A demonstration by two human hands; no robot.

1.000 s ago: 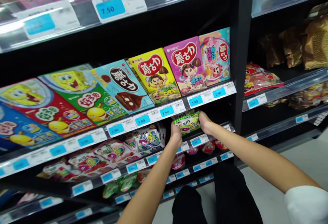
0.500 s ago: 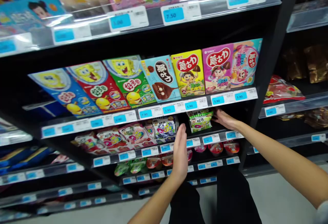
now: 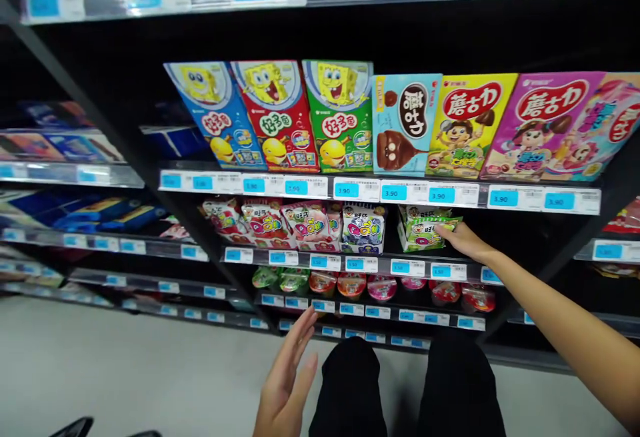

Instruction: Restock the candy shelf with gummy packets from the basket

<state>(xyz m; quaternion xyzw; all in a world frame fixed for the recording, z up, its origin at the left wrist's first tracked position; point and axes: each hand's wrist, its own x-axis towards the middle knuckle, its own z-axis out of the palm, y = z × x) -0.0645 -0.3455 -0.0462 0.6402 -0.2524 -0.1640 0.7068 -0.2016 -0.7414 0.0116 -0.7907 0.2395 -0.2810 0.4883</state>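
On the shelf under the snack boxes, my right hand (image 3: 465, 240) has its thumb against the front of a green gummy candy bag (image 3: 424, 232) and closes on its right edge. More green bags stand just behind it. To their left is a bag with dark blue-purple print (image 3: 363, 229), then pink bags (image 3: 306, 227) and red bags (image 3: 265, 224) in a row. My left hand (image 3: 287, 384) hangs in front of the lower shelves, fingers stretched and thumb apart, holding nothing.
Above, the shelf carries upright snack boxes, among them a green box (image 3: 340, 117) and a yellow box (image 3: 470, 124). Round jelly cups (image 3: 351, 285) line the shelf below. A dark upright divider (image 3: 115, 110) stands left. My knees (image 3: 350, 384) are close to the lowest shelves.
My left hand has drawn back from the candy shelf, down and to the left. My right hand has moved from beside the green bags onto the front one. The view has shifted left.
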